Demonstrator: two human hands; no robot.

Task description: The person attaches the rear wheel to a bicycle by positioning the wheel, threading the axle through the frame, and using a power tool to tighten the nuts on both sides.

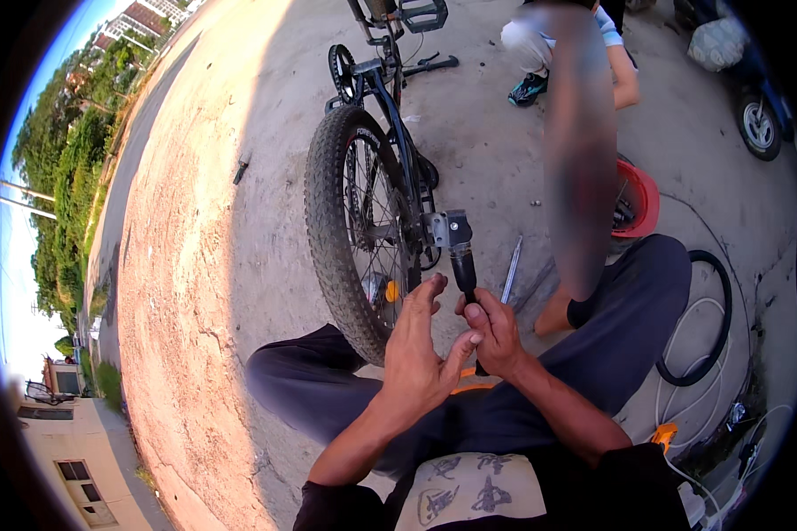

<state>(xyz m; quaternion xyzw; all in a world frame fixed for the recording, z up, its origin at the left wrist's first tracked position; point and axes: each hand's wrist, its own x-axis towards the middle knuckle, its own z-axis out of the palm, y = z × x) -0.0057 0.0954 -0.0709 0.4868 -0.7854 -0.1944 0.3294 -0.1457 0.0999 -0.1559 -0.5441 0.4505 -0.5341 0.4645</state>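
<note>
My right hand (pixel 498 334) is closed round the lower end of a black-handled tool (pixel 462 265). Its squarish silver metal head (pixel 450 229) reaches up beside the rear axle area of a bicycle; whether it touches the bicycle I cannot tell. My left hand (pixel 422 350) is open, fingers stretched upward and thumb out toward the right hand, with nothing in it. Between my spread legs stands the bicycle's thick knobbly tyre (pixel 332 212), close past my left fingertips. A dark frame (pixel 398 124) runs away from it to a chainring (pixel 341 73) and a pedal (pixel 425 15).
A silver metal hand tool (pixel 512 270) lies right of my right hand. Behind it stands a red bucket (pixel 649 199) holding metal pieces. Someone crouches at the far right, showing a dark shoe (pixel 528 89). A black hose (pixel 726 292) and white cable (pixel 673 372) loop by my right knee.
</note>
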